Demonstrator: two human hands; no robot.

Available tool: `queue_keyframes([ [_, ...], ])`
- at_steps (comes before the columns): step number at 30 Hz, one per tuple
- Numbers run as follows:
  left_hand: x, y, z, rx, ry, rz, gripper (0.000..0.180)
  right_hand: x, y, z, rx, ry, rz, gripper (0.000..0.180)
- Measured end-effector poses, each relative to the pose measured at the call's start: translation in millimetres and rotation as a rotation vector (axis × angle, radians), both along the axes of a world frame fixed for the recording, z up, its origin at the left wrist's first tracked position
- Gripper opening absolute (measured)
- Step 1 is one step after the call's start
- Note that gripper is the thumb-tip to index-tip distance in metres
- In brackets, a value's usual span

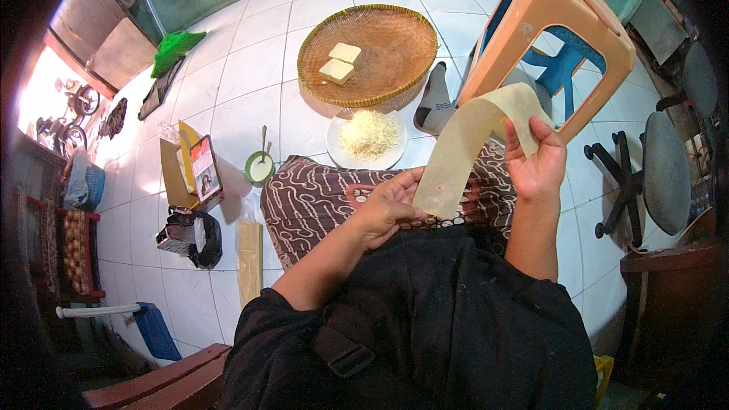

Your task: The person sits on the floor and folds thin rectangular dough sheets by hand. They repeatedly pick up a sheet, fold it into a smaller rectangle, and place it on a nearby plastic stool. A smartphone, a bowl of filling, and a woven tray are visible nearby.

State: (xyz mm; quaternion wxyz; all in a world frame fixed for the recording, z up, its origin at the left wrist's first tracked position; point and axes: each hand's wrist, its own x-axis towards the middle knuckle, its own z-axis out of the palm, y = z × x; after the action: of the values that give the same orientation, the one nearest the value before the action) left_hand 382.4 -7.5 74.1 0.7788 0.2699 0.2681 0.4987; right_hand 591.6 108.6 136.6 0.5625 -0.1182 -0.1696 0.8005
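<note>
A long, thin, pale yellow strip of dough bends in an arch over my lap. My left hand pinches its lower end between thumb and fingers. At the other end, on the right, my right hand grips the strip, thumb and fingers raised. Beneath it a brown patterned cloth covers my legs. Just beyond the cloth stands a white plate with a heap of grated cheese. Farther off, a round woven tray carries pale yellow blocks.
To the left are a green bowl with a spoon, a propped phone, a metal grater beside a black bag, and a long plastic-wrapped pack. An orange stool stands at right, near a sock-covered foot.
</note>
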Motion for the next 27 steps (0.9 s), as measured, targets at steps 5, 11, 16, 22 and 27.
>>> queue_keyframes([
  [5,-8,4,-17,0.006,0.284,0.004,0.068,-5,-8,-6,-0.049,-0.036,0.061,0.029],
  [11,-10,0,36,0.743,1.041,0.335,0.088,-43,-43,1,-0.014,-0.133,0.278,0.029],
  [16,-7,-12,64,0.833,0.738,0.284,0.089,-59,-61,13,0.046,-0.087,0.378,0.028],
  [22,-4,-18,55,0.45,0.1,0.31,0.071,-60,-67,16,0.132,-0.293,0.321,0.031],
  [27,-2,-19,50,0.325,-0.06,0.306,0.067,-61,-66,17,0.2,-0.484,0.24,0.035],
])
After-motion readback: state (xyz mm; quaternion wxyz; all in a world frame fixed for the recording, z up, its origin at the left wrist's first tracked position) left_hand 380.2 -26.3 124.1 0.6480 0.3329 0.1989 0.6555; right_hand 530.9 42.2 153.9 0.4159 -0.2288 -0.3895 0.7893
